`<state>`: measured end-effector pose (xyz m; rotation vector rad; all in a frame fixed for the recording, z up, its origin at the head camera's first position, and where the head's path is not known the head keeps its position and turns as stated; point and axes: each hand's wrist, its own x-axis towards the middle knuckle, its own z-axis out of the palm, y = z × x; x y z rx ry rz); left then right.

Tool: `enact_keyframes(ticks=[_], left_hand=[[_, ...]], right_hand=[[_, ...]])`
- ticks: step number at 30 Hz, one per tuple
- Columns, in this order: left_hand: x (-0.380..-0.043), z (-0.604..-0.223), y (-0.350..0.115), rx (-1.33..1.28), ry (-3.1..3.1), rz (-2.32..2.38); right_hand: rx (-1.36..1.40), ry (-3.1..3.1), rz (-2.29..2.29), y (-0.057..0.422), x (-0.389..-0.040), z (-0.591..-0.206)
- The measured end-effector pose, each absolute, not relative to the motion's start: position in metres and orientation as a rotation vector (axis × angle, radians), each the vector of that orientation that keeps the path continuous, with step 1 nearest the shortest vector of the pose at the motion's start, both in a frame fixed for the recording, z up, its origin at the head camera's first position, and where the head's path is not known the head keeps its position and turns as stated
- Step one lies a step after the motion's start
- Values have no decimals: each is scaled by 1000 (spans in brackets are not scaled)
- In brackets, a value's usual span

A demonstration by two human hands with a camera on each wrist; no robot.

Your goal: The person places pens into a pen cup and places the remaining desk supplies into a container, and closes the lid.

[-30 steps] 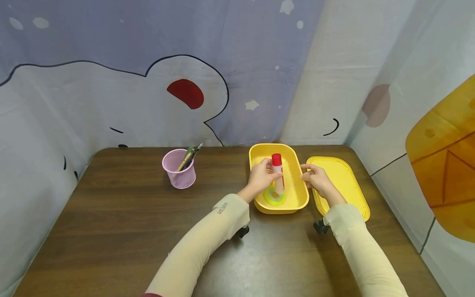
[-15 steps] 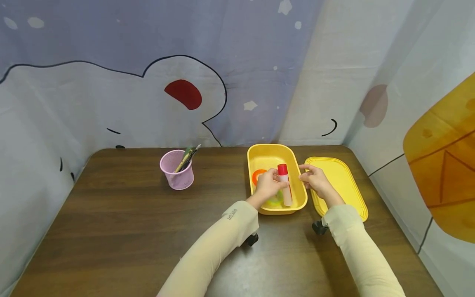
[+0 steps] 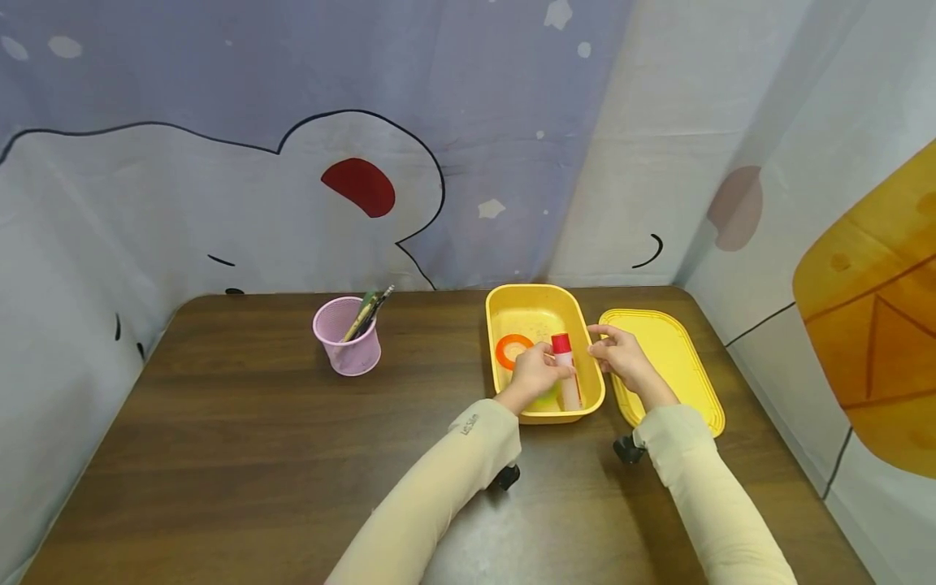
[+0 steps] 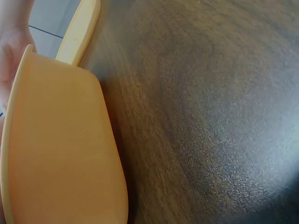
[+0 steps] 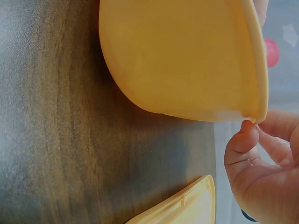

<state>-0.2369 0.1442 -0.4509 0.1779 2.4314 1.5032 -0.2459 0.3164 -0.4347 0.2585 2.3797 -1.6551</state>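
Note:
My left hand (image 3: 537, 374) pinches a glue stick (image 3: 561, 344) with a red cap and pale body, low inside a yellow plastic box (image 3: 530, 305). The stick leans, cap end away from me. An orange tape roll (image 3: 503, 351) lies in the box left of it, and a yellow-green ring (image 3: 544, 400) is partly hidden under the left hand. My right hand (image 3: 621, 359) holds the box's right rim; in the right wrist view its thumb (image 5: 245, 138) and a finger meet at that rim. The left wrist view shows mostly the box's outer wall (image 4: 65, 140).
A yellow lid (image 3: 669, 349) lies on the wooden table (image 3: 241, 455) just right of the box. Further left stands a pink mesh cup (image 3: 351, 355) with several pens (image 3: 364, 317). A printed curtain (image 3: 504, 146) hangs behind the table.
The left hand has moved the glue stick toward me and slightly right, lower into the box. The orange tape roll has come into view. My right hand has stayed at the rim.

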Motion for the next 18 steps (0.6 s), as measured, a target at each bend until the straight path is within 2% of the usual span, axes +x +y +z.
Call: enact_keyframes(ticks=[18], left_hand=[[-236, -456, 154, 206, 2472, 1401]], right_hand=[[244, 2384, -1677, 315, -244, -434]])
